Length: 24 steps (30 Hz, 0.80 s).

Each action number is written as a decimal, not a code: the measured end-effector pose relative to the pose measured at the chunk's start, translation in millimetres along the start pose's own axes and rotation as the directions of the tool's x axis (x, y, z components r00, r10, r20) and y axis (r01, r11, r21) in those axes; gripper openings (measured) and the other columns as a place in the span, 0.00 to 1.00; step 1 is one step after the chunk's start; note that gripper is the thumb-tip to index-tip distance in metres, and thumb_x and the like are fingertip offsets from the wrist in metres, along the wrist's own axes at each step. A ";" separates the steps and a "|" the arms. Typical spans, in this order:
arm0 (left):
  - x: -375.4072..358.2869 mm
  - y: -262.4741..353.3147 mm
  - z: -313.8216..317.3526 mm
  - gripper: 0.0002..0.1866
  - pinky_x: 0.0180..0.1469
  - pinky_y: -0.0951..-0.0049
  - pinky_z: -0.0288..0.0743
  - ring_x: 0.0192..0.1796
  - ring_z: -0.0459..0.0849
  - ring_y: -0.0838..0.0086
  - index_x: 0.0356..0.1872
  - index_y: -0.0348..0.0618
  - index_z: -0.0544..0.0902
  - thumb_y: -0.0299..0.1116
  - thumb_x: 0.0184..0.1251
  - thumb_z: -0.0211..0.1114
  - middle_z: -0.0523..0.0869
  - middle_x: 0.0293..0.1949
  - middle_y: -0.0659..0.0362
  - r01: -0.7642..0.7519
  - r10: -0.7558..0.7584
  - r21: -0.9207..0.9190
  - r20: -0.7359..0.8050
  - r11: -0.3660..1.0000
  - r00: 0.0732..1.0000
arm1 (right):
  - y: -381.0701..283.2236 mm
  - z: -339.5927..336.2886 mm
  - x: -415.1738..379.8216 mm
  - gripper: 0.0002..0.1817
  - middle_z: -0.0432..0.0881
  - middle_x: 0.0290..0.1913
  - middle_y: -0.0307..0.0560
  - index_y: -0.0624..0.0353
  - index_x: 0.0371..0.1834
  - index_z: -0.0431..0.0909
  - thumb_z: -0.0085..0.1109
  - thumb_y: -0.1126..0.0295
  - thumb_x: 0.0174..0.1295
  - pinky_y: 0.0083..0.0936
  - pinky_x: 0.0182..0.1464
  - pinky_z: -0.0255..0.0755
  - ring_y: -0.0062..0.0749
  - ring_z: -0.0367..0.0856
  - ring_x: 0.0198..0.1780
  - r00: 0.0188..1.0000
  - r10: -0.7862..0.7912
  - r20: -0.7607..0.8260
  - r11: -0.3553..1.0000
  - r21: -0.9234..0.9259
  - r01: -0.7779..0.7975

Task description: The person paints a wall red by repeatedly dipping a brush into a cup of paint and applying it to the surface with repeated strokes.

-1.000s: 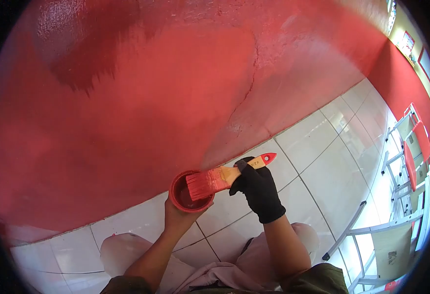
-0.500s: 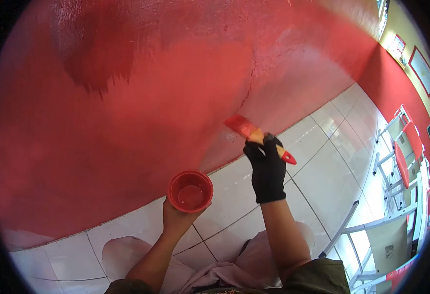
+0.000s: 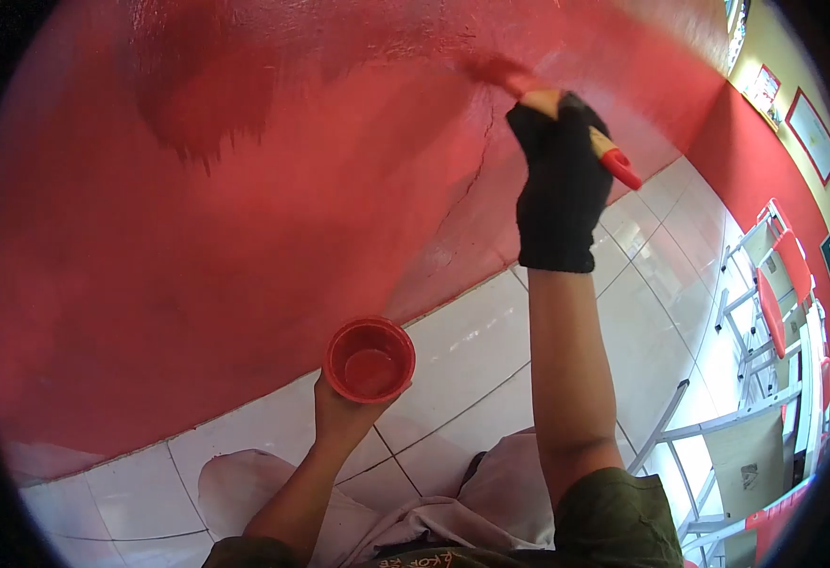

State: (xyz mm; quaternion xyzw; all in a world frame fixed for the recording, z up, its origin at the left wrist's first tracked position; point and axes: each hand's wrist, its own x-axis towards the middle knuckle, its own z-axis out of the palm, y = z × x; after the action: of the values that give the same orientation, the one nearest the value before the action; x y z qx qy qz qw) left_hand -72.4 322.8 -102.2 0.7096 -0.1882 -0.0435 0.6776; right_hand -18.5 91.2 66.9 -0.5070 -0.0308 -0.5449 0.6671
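Note:
My left hand (image 3: 347, 417) is wrapped round a red cup (image 3: 370, 360) with red paint inside, held upright over the floor's edge beside the wall. In a black glove, my right hand (image 3: 564, 175) grips a paintbrush (image 3: 614, 159) with a light wooden handle and a red end. The brush's red bristles, slightly blurred, meet the red wall (image 3: 292, 208) near the top of a thin crack. Darker, wet-looking paint shows at the wall's upper left.
White floor tiles (image 3: 472, 336) run along the foot of the wall. Metal-framed chairs with red parts (image 3: 772, 312) stand at the right. A framed picture (image 3: 812, 135) hangs on the far wall.
My right hand has moved up and a little to the right, bringing the brush higher on the wall, with the arm stretched out. My left hand and the cup have barely moved.

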 end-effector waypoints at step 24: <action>-5.3 9.7 -1.2 0.35 0.52 0.69 0.76 0.52 0.81 0.70 0.54 0.40 0.74 0.30 0.41 0.81 0.81 0.50 0.56 0.016 -0.015 0.063 -0.020 0.998 1.000 | 72.5 -32.1 -71.0 0.18 0.77 0.44 0.50 0.65 0.50 0.69 0.52 0.61 0.68 0.29 0.51 0.75 0.35 0.80 0.47 0.957 0.255 -0.139 0.949 0.224 -0.221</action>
State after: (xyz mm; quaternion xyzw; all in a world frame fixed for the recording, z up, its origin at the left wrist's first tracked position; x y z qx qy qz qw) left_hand -78.9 325.5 -93.6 0.7325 -0.1774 -0.0360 0.6563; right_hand -8.7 110.0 -37.5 -0.3878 0.0302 -0.4944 0.7773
